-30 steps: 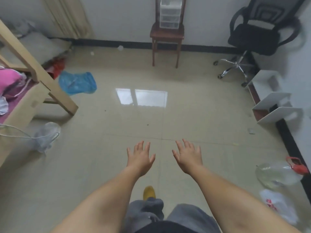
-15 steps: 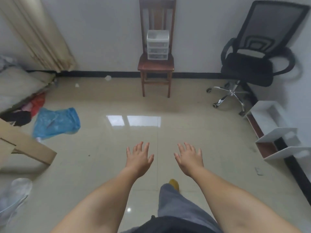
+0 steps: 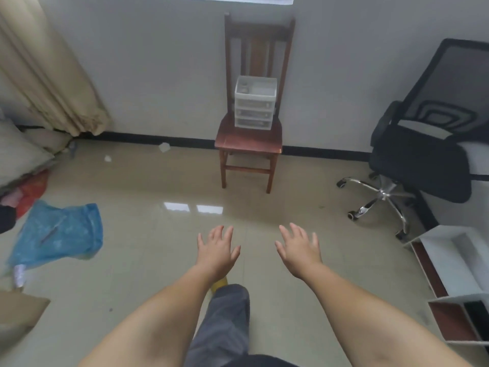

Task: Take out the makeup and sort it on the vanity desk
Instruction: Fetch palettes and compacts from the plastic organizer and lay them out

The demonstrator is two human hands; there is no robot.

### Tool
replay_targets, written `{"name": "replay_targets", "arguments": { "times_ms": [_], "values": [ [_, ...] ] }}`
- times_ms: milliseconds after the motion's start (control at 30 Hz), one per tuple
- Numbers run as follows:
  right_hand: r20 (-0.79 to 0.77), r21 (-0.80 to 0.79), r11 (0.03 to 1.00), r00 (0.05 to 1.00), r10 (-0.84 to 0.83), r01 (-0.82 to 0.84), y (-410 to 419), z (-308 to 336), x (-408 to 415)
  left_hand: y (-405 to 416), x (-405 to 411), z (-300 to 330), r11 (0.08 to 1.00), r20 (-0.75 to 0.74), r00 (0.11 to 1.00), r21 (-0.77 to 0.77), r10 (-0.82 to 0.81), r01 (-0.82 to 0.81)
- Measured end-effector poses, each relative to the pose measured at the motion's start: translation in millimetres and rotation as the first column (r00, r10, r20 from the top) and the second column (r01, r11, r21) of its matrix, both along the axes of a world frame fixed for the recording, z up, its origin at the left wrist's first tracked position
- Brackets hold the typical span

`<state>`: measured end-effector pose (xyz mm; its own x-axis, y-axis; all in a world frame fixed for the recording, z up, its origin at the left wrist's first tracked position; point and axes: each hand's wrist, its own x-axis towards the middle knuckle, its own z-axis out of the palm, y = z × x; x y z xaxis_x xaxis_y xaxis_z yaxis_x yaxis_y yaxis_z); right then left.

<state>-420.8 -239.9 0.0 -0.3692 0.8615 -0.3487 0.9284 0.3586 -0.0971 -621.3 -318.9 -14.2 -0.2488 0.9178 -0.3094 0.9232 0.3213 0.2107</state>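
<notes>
A small white plastic drawer unit (image 3: 254, 106) with three drawers and an open top tray stands on the seat of a dark wooden chair (image 3: 248, 140) against the far wall. My left hand (image 3: 218, 249) and my right hand (image 3: 299, 249) are stretched out in front of me over the tiled floor, palms down, fingers spread, holding nothing. Both hands are well short of the chair. No makeup item is clearly visible; a small object lies in the top tray.
A black office chair (image 3: 423, 154) stands at the right, with white shelf boards (image 3: 455, 284) on the floor below it. A blue plastic bag (image 3: 59, 231) and red clutter (image 3: 33, 192) lie at the left, beside a beige curtain (image 3: 47, 70). My leg (image 3: 225, 321) steps forward.
The view has lifted and come closer to the wooden chair with the drawer unit. The bed frame and clear bottle have dropped out of view. My hands stay spread and empty.
</notes>
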Motion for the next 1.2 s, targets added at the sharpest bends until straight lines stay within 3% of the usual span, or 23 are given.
{"name": "replay_targets", "arguments": {
  "times_ms": [500,1033,1200],
  "values": [
    [-0.039,-0.022,0.988,0.987,-0.153,0.152,290,13,-156,317,-162,14,0.988,-0.054,0.988,0.050,-0.144,0.147],
    [-0.082,-0.035,0.998,0.995,0.056,-0.059,662,4,-252,635,-248,1,0.997,-0.021,0.999,0.059,-0.045,0.046],
    [-0.151,-0.014,0.991,0.980,0.130,-0.133,760,-13,-310,733,-283,-10,0.992,0.080,0.995,0.113,-0.067,0.057]
  ]
}}
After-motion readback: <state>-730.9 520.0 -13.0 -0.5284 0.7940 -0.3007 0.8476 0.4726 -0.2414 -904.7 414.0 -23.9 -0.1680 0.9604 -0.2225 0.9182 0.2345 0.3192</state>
